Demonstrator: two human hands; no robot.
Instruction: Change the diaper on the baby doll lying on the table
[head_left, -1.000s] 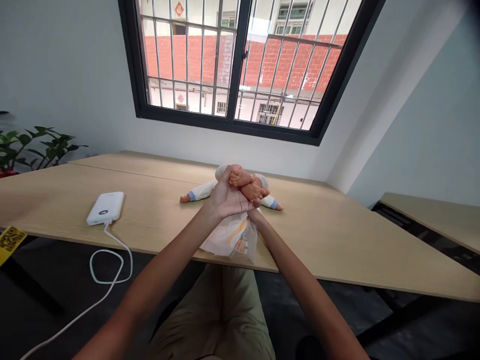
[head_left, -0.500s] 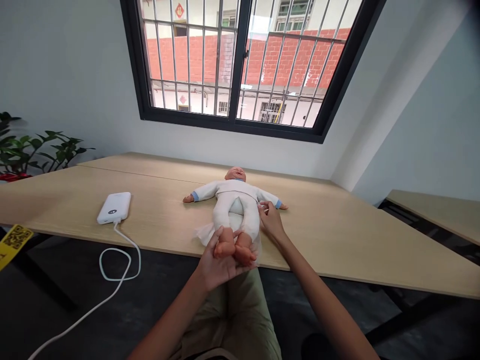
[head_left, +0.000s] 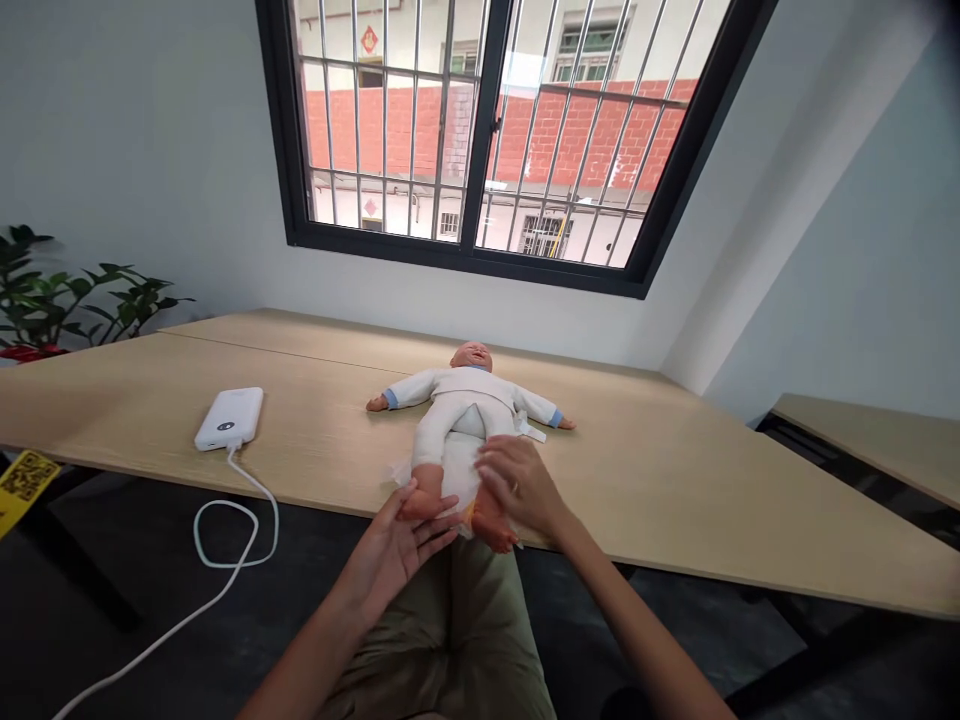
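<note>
A baby doll [head_left: 472, 385] in a white suit with blue cuffs lies on its back, head toward the window and legs toward me. My left hand [head_left: 397, 545] has its fingers stretched out and spread beneath the doll's left-hand foot [head_left: 424, 493], the thumb touching that leg. My right hand [head_left: 525, 485], slightly blurred, curls over the doll's other lower leg, fingers on its inner side and thumb hidden. Under and between the legs lies a white cloth-like pad, apparently a diaper [head_left: 463, 460], with a white tab [head_left: 532, 430] sticking out beside the hip.
On the wooden table [head_left: 660, 450], left of the doll, lies a white power bank [head_left: 230, 418] with a white cable [head_left: 240, 565] looping over the front edge. A potted plant [head_left: 90, 295] stands at the far left. Behind is a barred window [head_left: 469, 250]; another table [head_left: 870, 440] stands right.
The doll's legs have spread apart. My left hand has moved left with one foot, no longer under both. My right hand has left the hip and come toward me onto the other leg, uncovering the tab.
</note>
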